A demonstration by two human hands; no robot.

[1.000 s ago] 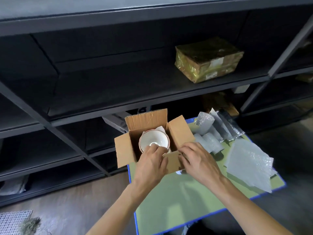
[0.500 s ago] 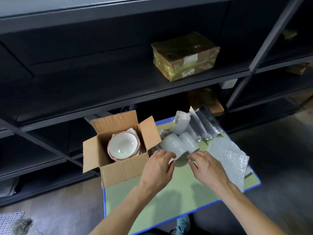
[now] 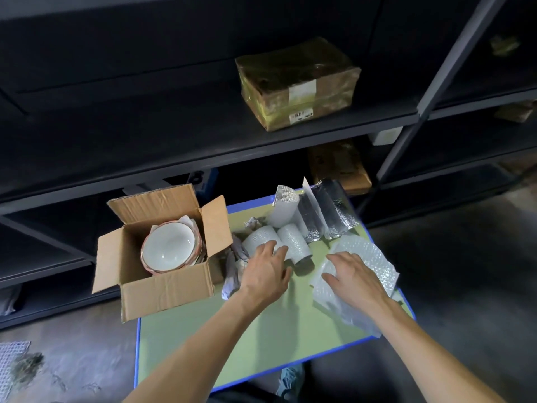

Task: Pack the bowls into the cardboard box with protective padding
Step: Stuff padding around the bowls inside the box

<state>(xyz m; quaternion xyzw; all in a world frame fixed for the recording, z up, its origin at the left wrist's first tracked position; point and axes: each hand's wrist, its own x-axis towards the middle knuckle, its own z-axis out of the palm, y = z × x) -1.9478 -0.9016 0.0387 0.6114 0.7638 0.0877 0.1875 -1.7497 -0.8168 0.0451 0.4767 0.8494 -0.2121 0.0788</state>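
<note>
Head view, left first, asks one: why does the brown cardboard box (image 3: 162,289) stand at the near left corner with its flaps spread?

The other: So it can be loaded from above, I'd say. The white bowls with reddish rims (image 3: 168,250) are nested inside it, with white paper showing behind them at the far side.

And the crumpled grey paper (image 3: 232,274) just right of the box?

Filler kept within reach, probably. Next, the left hand (image 3: 266,274) lies with its fingers stretched over the rolled white bubble wrap (image 3: 293,242), holding nothing. The right hand (image 3: 353,276) is spread flat on a loose sheet of clear bubble wrap (image 3: 369,257), likely pinning it before picking one of them.

Farther right?

Silver foil pouches (image 3: 328,210) lean at the far edge.

And the surface and the room?

A green tabletop with a blue rim (image 3: 232,344) stands against dark metal shelving (image 3: 203,135). A film-wrapped brown parcel (image 3: 296,82) sits on a shelf, and the grey floor (image 3: 72,359) looks dusty.
</note>
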